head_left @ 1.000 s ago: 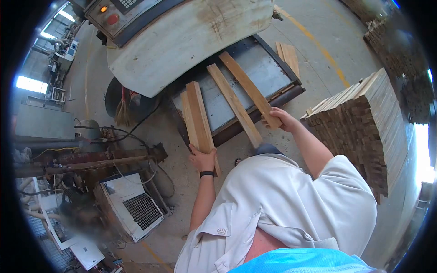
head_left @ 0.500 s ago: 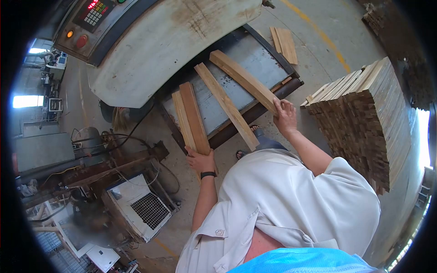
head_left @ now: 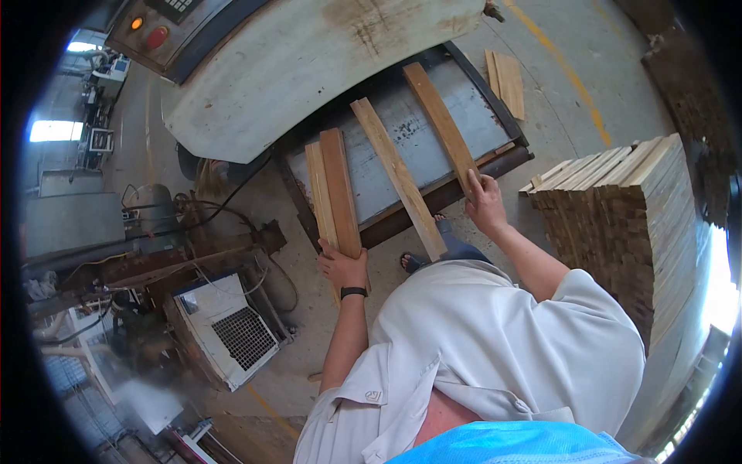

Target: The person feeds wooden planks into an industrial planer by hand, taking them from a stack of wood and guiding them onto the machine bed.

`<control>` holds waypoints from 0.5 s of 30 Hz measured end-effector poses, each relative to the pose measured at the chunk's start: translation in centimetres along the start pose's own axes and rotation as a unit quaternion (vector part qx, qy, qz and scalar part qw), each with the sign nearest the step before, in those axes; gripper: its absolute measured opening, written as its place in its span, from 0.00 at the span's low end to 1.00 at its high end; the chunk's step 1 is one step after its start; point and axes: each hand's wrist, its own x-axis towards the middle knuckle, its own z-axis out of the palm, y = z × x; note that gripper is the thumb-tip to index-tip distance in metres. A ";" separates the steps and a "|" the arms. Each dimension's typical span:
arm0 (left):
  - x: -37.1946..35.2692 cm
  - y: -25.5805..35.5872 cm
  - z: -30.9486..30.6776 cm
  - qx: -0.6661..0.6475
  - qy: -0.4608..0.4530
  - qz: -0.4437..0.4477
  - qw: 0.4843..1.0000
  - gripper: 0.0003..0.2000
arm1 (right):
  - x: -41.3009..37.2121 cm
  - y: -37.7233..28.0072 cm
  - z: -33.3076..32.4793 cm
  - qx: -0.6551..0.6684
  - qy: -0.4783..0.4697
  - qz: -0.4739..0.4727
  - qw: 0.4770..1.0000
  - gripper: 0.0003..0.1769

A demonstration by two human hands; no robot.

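My right hand [head_left: 486, 204] is closed around the near end of a wooden plank [head_left: 440, 120], whose far part lies on the metal machine table [head_left: 417, 127]. At the left, my left hand [head_left: 342, 267] wraps the near ends of two strips side by side, a reddish-brown plank [head_left: 340, 189] and a paler wooden strip [head_left: 319, 189]. Both lie on the table and stick out over its front edge. Between my hands a light wooden plank [head_left: 394, 170] rests untouched, its near end overhanging toward my body.
A machine with a pale, rust-stained cover [head_left: 309, 73] and a button panel [head_left: 158, 37] stands over the table's far side. To the right is a tall stack of wooden strips [head_left: 603, 216]. A few boards [head_left: 506, 83] lie on the floor behind. A white grilled box [head_left: 232, 329] stands lower left.
The plank in my right hand has swung to point more straight ahead and appears rolled, showing one darker face. My left hand stays on its strips. The whole view has shifted slightly.
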 end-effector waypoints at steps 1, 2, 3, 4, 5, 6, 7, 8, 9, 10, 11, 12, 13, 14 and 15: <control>0.0 0.0 0.0 -0.010 -0.005 0.001 1.000 0.59 | 0.9 -0.3 0.5 -0.011 0.018 -0.006 1.000 0.43; -0.1 -0.1 0.0 -0.009 -0.004 -0.006 1.000 0.59 | 2.3 -0.5 1.0 -0.008 0.013 -0.011 1.000 0.43; -0.2 -0.2 0.1 -0.019 0.003 0.002 1.000 0.59 | 4.2 -0.5 1.6 -0.008 -0.001 -0.008 1.000 0.43; -0.4 -0.3 0.2 -0.029 0.011 0.011 0.999 0.58 | 6.3 -0.6 2.4 -0.007 -0.015 -0.004 1.000 0.42; -0.5 -0.3 0.2 -0.028 0.011 0.006 1.000 0.58 | 8.4 -0.8 3.2 -0.006 -0.004 -0.006 1.000 0.41; -0.7 -0.3 0.1 -0.024 0.017 0.012 0.999 0.58 | 10.6 -0.9 4.0 -0.005 0.007 -0.007 1.000 0.40; -1.0 -0.2 0.2 -0.020 0.022 0.018 0.999 0.57 | 12.8 -1.0 4.8 -0.004 0.004 -0.010 1.000 0.40; -1.3 0.0 -0.1 -0.019 0.022 0.013 0.999 0.57 | 15.0 -1.2 5.6 -0.012 0.022 -0.022 0.999 0.39; -1.8 0.3 -0.6 -0.017 0.028 0.006 0.999 0.57 | 16.9 -1.4 6.4 -0.020 0.041 -0.033 0.998 0.38; -2.2 0.3 -0.8 -0.015 0.034 -0.001 0.999 0.57 | 18.6 -1.7 6.9 -0.017 0.037 -0.036 0.999 0.38; -2.5 0.1 -0.8 -0.014 0.034 -0.007 0.999 0.57 | 20.1 -2.1 7.3 -0.022 0.033 -0.027 0.999 0.38; -2.8 -0.2 -0.8 -0.010 0.028 -0.014 0.999 0.57 | 21.6 -2.5 7.7 -0.027 0.030 -0.018 0.999 0.38; -3.1 -0.4 -0.8 -0.006 0.022 -0.020 1.000 0.57 | 23.1 -2.9 8.1 -0.025 0.027 -0.022 0.999 0.38; -3.4 -0.5 -0.7 -0.007 0.022 -0.025 0.999 0.57 | 24.4 -3.3 8.5 -0.027 0.016 -0.010 0.999 0.37; -3.7 -0.6 -0.9 -0.003 0.018 -0.030 0.999 0.57 | 25.6 -3.5 8.8 -0.028 0.005 0.003 1.000 0.36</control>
